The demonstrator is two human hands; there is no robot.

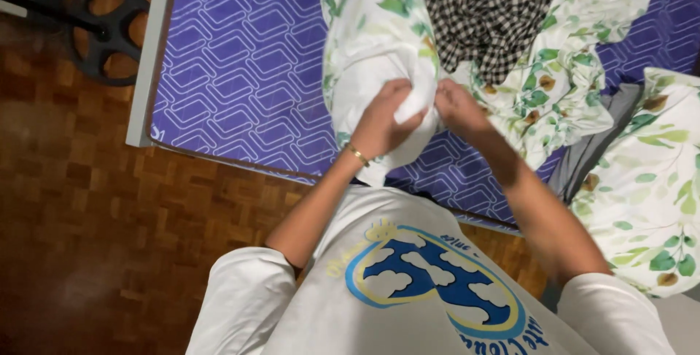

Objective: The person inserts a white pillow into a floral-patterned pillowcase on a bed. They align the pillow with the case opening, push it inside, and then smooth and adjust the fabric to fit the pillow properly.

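Observation:
A white sheet printed with green and brown leaves (379,41) lies bunched on a purple patterned mattress (240,71). My left hand (383,118), with a thin gold bracelet on its wrist, grips a fold of this sheet near the mattress's front edge. My right hand (458,107) pinches the same fold just beside it; the two hands almost touch. A black-and-white checked cloth (485,12) rests on the sheet behind my hands.
A pillow in the same leaf print (645,194) lies at the right, over a grey cloth (590,147). The bed's pale frame edge (149,56) runs down the left. Wooden parquet floor (87,202) lies beyond it, with a black round stand base (106,30).

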